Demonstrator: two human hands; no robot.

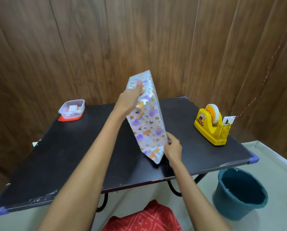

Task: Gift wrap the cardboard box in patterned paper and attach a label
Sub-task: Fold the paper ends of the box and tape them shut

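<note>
A wrapped box [146, 124] is stood on end, tilted, approx. at the centre of a black worktop [72, 155], with its lower tip touching the surface. Its patterned paper [153, 112] is white (purple & orange animals printed on it). The upper end is grasped by the left hand [130, 100], thumb laid flat on top. The right hand [172, 148] is set against the lower right edge. It is blurred, so grip vs. mere touch cannot be told. A yellow tape dispenser [211, 125] is seen far right, and a clear tub [72, 109] on a red lid far left. A blue bucket [241, 192] is on the floor.
</note>
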